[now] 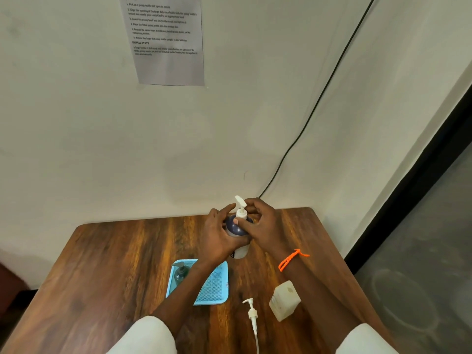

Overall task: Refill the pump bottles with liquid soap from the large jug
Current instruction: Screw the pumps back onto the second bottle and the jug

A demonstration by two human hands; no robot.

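From my feed I see a wooden tabletop [115, 264] with dark and amber grain, pushed against a pale wall [76, 136]. A printed sheet [167, 40] hangs on that wall, its text too blurred for me to read. A thin black cable [319, 98] runs down the wall diagonally and drops behind the tabletop's far edge. On the right I see a dark vertical frame [408, 190] beside a grey floor [421, 264]

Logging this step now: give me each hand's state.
Left hand: grips the pump bottle.
Right hand: fingers curled round the white pump head.
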